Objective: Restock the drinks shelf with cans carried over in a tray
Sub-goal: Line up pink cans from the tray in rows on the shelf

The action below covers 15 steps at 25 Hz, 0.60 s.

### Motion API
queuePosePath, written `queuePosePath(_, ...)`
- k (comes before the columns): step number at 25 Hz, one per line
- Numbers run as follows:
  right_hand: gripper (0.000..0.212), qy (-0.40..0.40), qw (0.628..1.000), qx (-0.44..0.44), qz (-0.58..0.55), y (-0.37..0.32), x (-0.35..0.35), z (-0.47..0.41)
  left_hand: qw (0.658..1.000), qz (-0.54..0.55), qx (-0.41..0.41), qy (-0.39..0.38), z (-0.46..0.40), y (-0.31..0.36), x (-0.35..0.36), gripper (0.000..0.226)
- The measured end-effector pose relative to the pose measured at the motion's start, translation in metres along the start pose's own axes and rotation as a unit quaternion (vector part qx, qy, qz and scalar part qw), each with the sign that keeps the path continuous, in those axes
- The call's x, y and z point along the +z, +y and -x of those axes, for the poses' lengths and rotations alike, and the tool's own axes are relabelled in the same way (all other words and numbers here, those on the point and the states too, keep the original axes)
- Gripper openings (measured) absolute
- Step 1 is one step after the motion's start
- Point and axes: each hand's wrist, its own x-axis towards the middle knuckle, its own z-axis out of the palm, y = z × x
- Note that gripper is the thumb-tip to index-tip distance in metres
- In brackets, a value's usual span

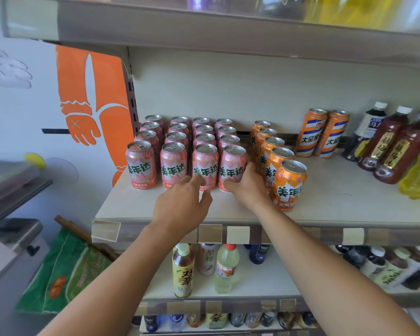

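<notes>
Several pink cans stand in rows on the beige shelf point(330, 202). My right hand point(249, 184) grips the front-right pink can point(233, 163) low on its side. My left hand point(182, 202) reaches toward the neighbouring front pink can point(205, 163), fingers relaxed, fingertips at its lower label. A row of orange cans runs back to the right, the nearest orange can point(290, 185) beside my right wrist. No tray is in view.
Two tall orange-and-white cans point(321, 133) stand at the back. Dark and yellow bottles point(395, 146) crowd the shelf's right end. Bare shelf lies between the orange cans and the bottles. An upper shelf point(204, 27) overhangs. Lower shelves hold more bottles point(183, 270).
</notes>
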Motion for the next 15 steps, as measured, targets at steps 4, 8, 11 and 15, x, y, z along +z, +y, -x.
queuePosePath(4, 0.076, 0.025, 0.996, -0.016, 0.08, 0.0, -0.012, 0.027, 1.0, -0.005, 0.004, 0.004, 0.014, -0.007, -0.013, 0.03)
queuePosePath(8, 0.064, 0.037, 0.983, -0.097, 0.152, -0.004, -0.036, 0.077, 1.0, -0.002, 0.011, -0.005, 0.03, 0.0, -0.019, 0.032)
queuePosePath(11, 0.053, 0.072, 0.957, -0.145, 0.239, -0.001, -0.06, 0.118, 0.999, 0.019, 0.031, -0.022, 0.047, 0.02, -0.018, 0.032)
queuePosePath(15, 0.043, 0.075, 0.933, -0.155, 0.316, 0.011, -0.093, 0.162, 0.995, 0.04, 0.077, -0.052, 0.071, 0.058, -0.007, 0.033)
